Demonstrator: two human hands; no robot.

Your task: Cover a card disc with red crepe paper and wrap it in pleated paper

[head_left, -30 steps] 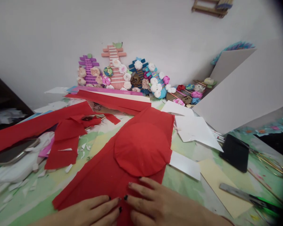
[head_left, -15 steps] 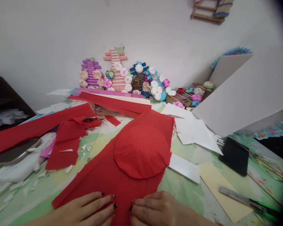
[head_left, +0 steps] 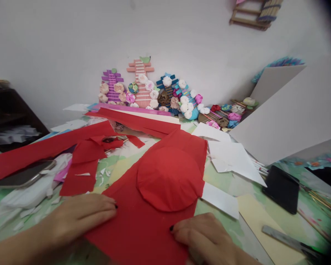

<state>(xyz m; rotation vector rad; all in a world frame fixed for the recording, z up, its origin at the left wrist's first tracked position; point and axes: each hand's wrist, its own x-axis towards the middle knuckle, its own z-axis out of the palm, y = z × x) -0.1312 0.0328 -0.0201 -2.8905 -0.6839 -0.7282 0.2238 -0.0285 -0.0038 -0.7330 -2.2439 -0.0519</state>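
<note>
A large sheet of red crepe paper [head_left: 143,228] lies in front of me, its near part lifted off the table. On it rests a round disc covered in the same red paper [head_left: 169,180], its rim pleated. My left hand [head_left: 89,213] grips the sheet's left edge, fingers together on top and the thumb hidden. At the right edge, my right hand [head_left: 205,235] is closed on the sheet, with the fingers curled. A white card [head_left: 220,200] sticks out beside the disc on the right.
Red paper strips [head_left: 52,145], a phone [head_left: 27,175] and white scraps lie at left. To the right are white sheets [head_left: 237,160], a black phone-like slab [head_left: 281,189], blurred scissors [head_left: 322,202] and a cutter [head_left: 284,239]. Decorated miniature guitars [head_left: 143,84] lean against the wall.
My hands have moved apart from flat on the sheet to its left and right edges. The near part of the sheet has risen. The view has shifted slightly left.
</note>
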